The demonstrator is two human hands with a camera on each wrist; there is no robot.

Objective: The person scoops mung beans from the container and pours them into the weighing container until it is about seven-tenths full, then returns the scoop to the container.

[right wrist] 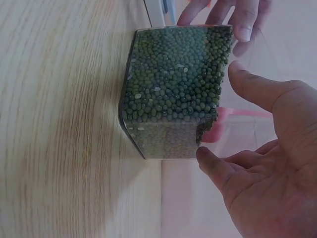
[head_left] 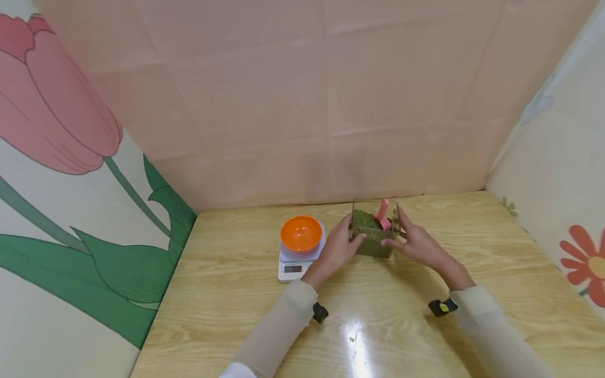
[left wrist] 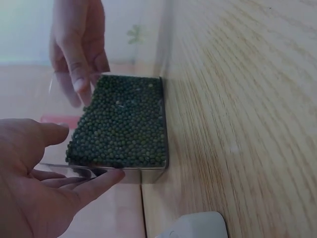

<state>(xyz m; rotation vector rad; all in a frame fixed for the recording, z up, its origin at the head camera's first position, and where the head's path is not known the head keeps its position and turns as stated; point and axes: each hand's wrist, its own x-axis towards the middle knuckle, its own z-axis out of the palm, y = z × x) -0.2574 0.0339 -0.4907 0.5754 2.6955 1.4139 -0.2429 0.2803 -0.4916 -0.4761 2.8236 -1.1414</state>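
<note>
A clear, square-sided container (head_left: 373,251) stands upright at the back of the table, partly filled with green mung beans (left wrist: 121,124). Inside it a pink scoop (head_left: 384,211) leans with its handle up and its head partly hidden. My left hand (head_left: 336,245) holds the container's left side, thumb at the front wall and fingers along the side. On the opposite side my right hand (head_left: 420,244) grips it the same way, as the right wrist view also shows. Left of the container, an orange bowl (head_left: 301,233) sits on a white kitchen scale (head_left: 288,274).
The wood-grain table (head_left: 227,294) meets a pink-covered wall (head_left: 302,131) just behind the container. Painted side walls flank the table, with a tulip (head_left: 61,105) at left and a red flower (head_left: 588,262) at right.
</note>
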